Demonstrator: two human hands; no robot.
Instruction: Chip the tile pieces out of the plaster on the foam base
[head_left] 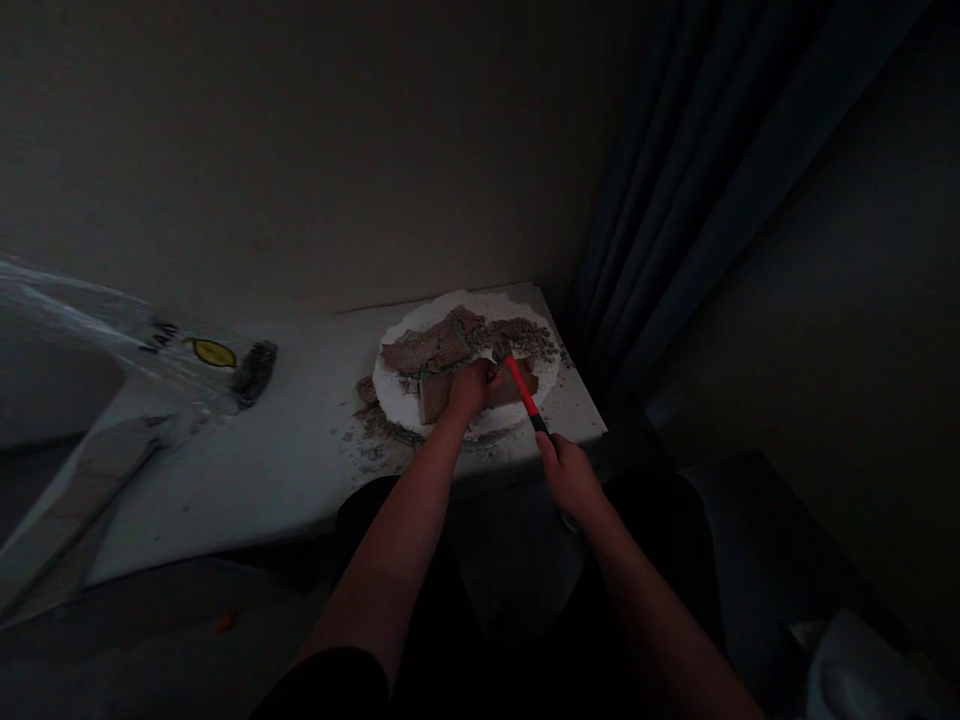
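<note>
Hammer, one, red-and-black-handled, wrapped in the right hand's curled fingers, above two large crumbly brownish slabs on one round white base; left hand on the nearer slab, finger spread unclear.

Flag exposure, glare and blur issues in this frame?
Head view: badly underexposed, the table among the brightest areas; pale glare streaks on the bag; curtain folds sink into shadow at right; the red of the hammer stands out, but its head looks soft; fingers of the left hand too dim to separate.
</note>
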